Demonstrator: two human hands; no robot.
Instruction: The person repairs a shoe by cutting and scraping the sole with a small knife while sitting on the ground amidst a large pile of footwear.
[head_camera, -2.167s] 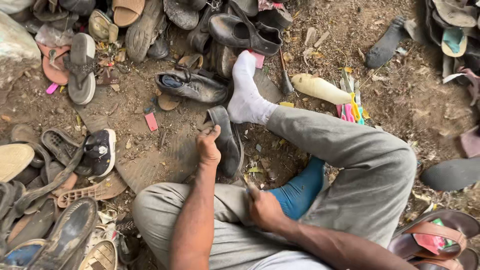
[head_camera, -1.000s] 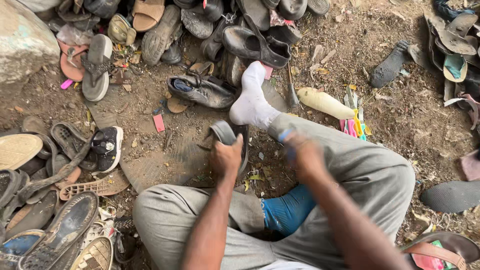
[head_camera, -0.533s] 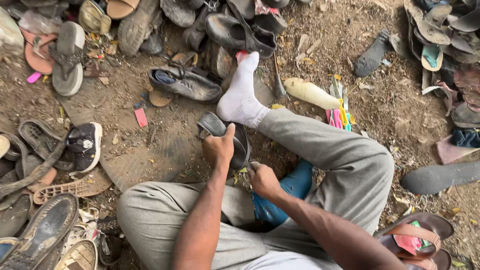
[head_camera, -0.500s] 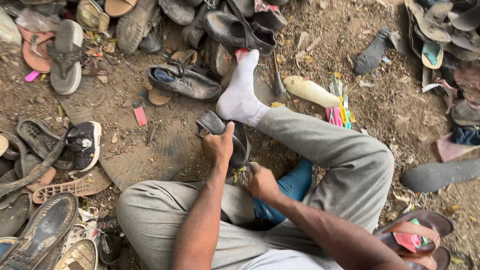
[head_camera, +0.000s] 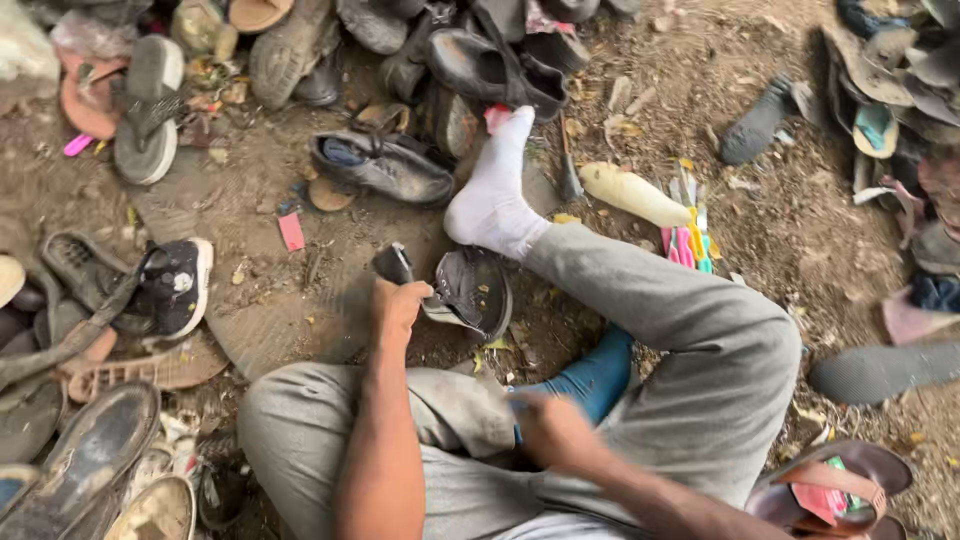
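Left hand (head_camera: 398, 303) grips dark shoe (head_camera: 470, 290); right hand (head_camera: 545, 430) blurred.

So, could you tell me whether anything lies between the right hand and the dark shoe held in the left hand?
Partly: the left hand grips the dark shoe at its heel end. The right hand, blurred, sits lower by the blue sock. The grey trouser knee bulges between them; nothing else visible does.

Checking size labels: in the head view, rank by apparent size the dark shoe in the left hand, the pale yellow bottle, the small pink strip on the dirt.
1. Dark shoe held by the left hand
2. Pale yellow bottle, slightly smaller but farther from the camera, so unsure
3. Pink strip, clearly smallest
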